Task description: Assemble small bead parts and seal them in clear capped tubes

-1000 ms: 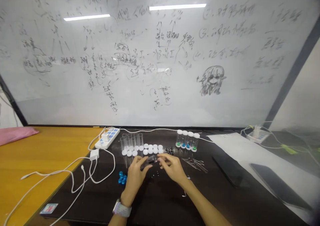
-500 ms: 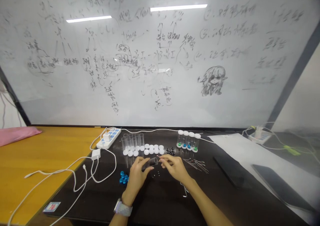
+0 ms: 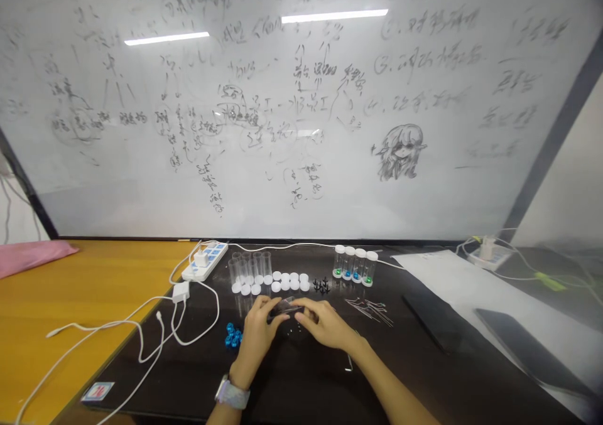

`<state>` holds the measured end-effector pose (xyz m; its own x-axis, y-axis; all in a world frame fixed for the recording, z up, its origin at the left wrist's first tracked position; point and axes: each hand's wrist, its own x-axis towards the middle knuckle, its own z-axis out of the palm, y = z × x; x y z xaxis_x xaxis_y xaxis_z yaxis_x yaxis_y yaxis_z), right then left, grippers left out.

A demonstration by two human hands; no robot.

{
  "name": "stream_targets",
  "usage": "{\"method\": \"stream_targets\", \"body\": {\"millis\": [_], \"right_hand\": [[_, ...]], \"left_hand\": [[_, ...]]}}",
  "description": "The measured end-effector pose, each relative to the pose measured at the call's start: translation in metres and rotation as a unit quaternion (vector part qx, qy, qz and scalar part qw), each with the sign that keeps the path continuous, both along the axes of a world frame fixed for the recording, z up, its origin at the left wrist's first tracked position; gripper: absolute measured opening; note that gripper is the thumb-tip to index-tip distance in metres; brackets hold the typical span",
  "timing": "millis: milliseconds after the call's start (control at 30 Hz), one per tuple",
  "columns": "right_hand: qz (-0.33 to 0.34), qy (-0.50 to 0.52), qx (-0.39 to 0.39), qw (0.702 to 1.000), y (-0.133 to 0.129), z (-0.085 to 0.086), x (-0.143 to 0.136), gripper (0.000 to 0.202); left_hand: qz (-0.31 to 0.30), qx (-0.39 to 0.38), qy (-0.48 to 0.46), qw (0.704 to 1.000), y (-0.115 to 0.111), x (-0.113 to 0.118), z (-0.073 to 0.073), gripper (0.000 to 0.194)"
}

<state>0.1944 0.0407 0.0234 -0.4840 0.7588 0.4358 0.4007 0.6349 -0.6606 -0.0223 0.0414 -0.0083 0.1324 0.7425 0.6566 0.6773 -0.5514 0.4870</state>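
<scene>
White caps (image 3: pixel 285 280) sit on the dark table (image 3: pixel 301 387). Nearer, the left hand (image 3: pixel 258 326) holds a clear tube (image 3: pixel 282 307), tipped sideways. The right hand (image 3: pixel 326 323) is narrow at the tube's right end; what it holds, one cannot tell.

Twin strip glare (image 3: pixel 334 16) on whiteboard (image 3: pixel 264 193)

I hold one clear tube (image 3: pixel 279 308); I count eight loose white caps (image 3: pixel 285 284) at twelve o'clock, four capped tubes (image 3: pixel 358 267) at one.
</scene>
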Motion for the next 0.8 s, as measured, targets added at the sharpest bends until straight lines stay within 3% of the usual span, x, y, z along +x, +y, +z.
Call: {"method": "stream_targets", "body": {"millis": [167,433,533,600,700,800], "right_hand": [[0.034,-0.045,-0.041,0.998,-0.004,-0.001,-0.003,0.037],[0.079,-0.016,-0.117,0.990,-0.007,0.001,-0.003,0.048],[0.026,0.048,-0.088,0.995,0.005,0.006,0.011,0.046],[-0.065,0.078,-0.030,0.994,0.018,0.006,0.029,0.036],[-0.177,-0.008,0.034,0.984,0.038,-0.002,0.062,0.021],[-0.174,-0.119,0.012,0.977,0.049,-0.018,0.086,0.012]], "left_hand": [[-0.036,-0.031,-0.002,0.999,-0.003,0.004,0.001,0.030],[-0.045,-0.037,-0.015,0.998,-0.009,0.007,0.003,0.033],[-0.036,-0.028,-0.026,0.999,-0.006,0.007,0.000,0.039],[-0.030,-0.028,-0.024,0.999,-0.005,0.006,-0.002,0.043],[-0.026,-0.027,-0.026,0.999,-0.004,0.005,-0.005,0.045],[-0.016,-0.025,-0.036,0.999,-0.005,0.006,-0.006,0.039]]}}
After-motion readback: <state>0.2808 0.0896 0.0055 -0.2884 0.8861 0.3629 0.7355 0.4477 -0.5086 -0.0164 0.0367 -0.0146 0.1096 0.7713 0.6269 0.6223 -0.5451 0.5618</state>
